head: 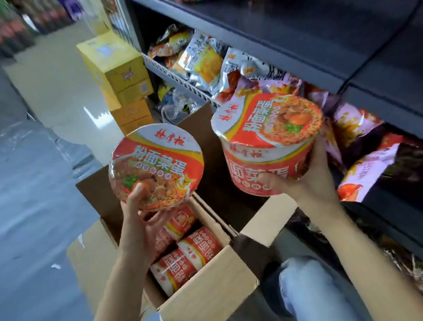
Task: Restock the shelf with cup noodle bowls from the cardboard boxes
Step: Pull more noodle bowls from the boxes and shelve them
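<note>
My left hand (142, 222) grips a red and white cup noodle bowl (155, 167) from below, its lid tilted toward me, above the open cardboard box (208, 298). My right hand (306, 181) holds a second noodle bowl (266, 145) by its side wall, raised next to the dark shelf (362, 96) on the right. Several more bowls (187, 257) lie on their sides inside the box. A second open cardboard box (195, 123) stands behind the first.
Noodle packets (368, 170) fill the lower shelf to the right of my right hand. Snack bags (204, 57) lie in a wire-fronted shelf further back. Yellow boxes (117, 75) are stacked on the floor beyond. My knees in jeans (310, 292) are beside the box.
</note>
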Motion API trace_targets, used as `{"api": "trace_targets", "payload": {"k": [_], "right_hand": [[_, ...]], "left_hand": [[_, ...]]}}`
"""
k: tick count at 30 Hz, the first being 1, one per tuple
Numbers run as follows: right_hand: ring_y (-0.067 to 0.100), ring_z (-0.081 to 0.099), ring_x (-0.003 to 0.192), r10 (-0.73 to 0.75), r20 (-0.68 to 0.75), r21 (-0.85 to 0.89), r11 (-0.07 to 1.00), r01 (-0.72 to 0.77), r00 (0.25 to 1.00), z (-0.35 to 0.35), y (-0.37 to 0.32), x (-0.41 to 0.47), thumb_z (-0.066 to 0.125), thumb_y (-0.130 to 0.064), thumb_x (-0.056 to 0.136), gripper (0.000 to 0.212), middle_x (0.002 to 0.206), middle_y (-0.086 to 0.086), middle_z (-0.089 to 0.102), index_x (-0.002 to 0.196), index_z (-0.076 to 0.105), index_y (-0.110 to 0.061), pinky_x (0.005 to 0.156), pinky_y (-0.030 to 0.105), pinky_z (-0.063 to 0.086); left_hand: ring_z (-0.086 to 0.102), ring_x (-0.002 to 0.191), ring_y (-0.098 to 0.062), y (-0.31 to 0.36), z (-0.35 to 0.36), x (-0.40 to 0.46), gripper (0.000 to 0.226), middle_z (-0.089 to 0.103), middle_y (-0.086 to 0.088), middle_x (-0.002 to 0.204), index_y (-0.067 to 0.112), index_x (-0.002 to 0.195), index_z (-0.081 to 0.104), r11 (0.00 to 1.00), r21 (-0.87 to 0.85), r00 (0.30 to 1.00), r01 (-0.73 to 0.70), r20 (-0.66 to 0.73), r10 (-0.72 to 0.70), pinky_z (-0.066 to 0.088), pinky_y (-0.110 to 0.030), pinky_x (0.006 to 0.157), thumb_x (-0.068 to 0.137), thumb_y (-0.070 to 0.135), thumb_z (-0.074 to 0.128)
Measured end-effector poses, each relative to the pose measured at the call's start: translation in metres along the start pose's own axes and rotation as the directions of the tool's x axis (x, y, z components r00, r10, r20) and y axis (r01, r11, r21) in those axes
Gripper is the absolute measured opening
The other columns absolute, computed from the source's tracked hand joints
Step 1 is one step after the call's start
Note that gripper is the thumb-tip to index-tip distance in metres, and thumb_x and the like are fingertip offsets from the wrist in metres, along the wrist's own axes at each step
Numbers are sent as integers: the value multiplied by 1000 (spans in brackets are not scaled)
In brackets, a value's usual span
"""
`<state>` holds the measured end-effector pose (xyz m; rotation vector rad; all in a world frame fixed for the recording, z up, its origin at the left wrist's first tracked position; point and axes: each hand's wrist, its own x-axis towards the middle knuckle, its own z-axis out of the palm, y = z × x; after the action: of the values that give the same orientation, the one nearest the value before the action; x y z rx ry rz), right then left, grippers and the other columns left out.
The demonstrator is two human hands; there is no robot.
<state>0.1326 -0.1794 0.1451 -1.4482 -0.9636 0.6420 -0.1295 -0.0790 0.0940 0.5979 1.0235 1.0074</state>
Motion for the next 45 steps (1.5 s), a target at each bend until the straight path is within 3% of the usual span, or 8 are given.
{"api": "trace_targets", "payload": {"k": [9, 16, 22, 26, 30, 34, 40, 45], "right_hand": [[-15, 43, 121, -317, -290, -144, 947, 286, 903, -108, -92, 45, 85, -16, 67, 112, 135, -23, 36, 149, 8, -19, 93, 5, 38], [15, 29, 138, -249, -511, -314, 945, 91, 823, -151, -49, 104, 86, -33, 66, 122, 153, 5, 24, 153, 3, -17, 113, 27, 25], [35, 28, 136, -254, -670, -548, 803, -234, 698, -158, -30, 114, 58, -10, 89, 80, 149, 25, 23, 150, 8, 1, 110, 35, 27], [26, 49, 104, -622, -416, -845, 534, -28, 664, -139, -24, 91, 57, -2, 82, 39, 117, 14, 52, 120, 51, -7, 83, 33, 41], [29, 57, 98, -561, -235, -942, 334, -43, 794, -156, -20, 119, 59, -13, 85, 23, 105, 8, 62, 108, 58, -9, 80, 42, 43], [33, 47, 123, -314, -246, -908, 407, -105, 917, -175, -21, 160, 48, -22, 94, 33, 132, 13, 52, 122, 55, -5, 100, 47, 36], [2, 44, 128, -85, -15, -282, 956, 78, 996, -154, -53, 115, 44, -42, 98, 48, 138, -10, 48, 142, 36, -25, 106, 22, 38], [7, 34, 138, -115, -33, -276, 956, 101, 993, -143, -44, 99, 82, -43, 68, 122, 151, -6, 30, 150, -8, -32, 109, 34, 40]], "left_hand": [[60, 117, -26, 38, 137, -40, 74, 62, -6, 126, 24, 135, 46, 997, 15, 963, -70, 261, 63, 55, -44, 88, 70, 49, 70], [64, 112, -25, 20, 205, -43, 78, 62, -9, 128, 24, 139, 42, 1000, 29, 919, 0, 394, -11, 58, -39, 79, 71, 49, 71], [69, 98, -19, 9, 245, -37, 70, 60, -7, 125, 24, 133, 41, 989, 147, 910, -29, 412, -34, 59, -37, 77, 75, 47, 73], [68, 94, -18, 4, 265, -29, 54, 62, -5, 118, 22, 133, 39, 985, 175, 917, 1, 394, -71, 60, -31, 66, 87, 40, 62], [65, 100, -19, 1, 277, -18, 58, 59, -4, 121, 25, 135, 38, 979, 204, 915, 12, 393, -93, 60, -32, 71, 85, 42, 63], [62, 103, -18, -1, 289, -11, 63, 56, -2, 125, 27, 137, 36, 969, 248, 910, -1, 401, -102, 60, -33, 72, 84, 48, 62], [63, 99, -19, 2, 314, -7, 65, 56, -5, 124, 25, 138, 39, 970, 230, 916, 83, 366, -165, 57, -45, 86, 84, 54, 61], [59, 109, -21, 14, 341, -7, 58, 60, -2, 119, 27, 129, 48, 932, 363, 869, -5, 463, -175, 56, -46, 88, 88, 68, 42]]}}
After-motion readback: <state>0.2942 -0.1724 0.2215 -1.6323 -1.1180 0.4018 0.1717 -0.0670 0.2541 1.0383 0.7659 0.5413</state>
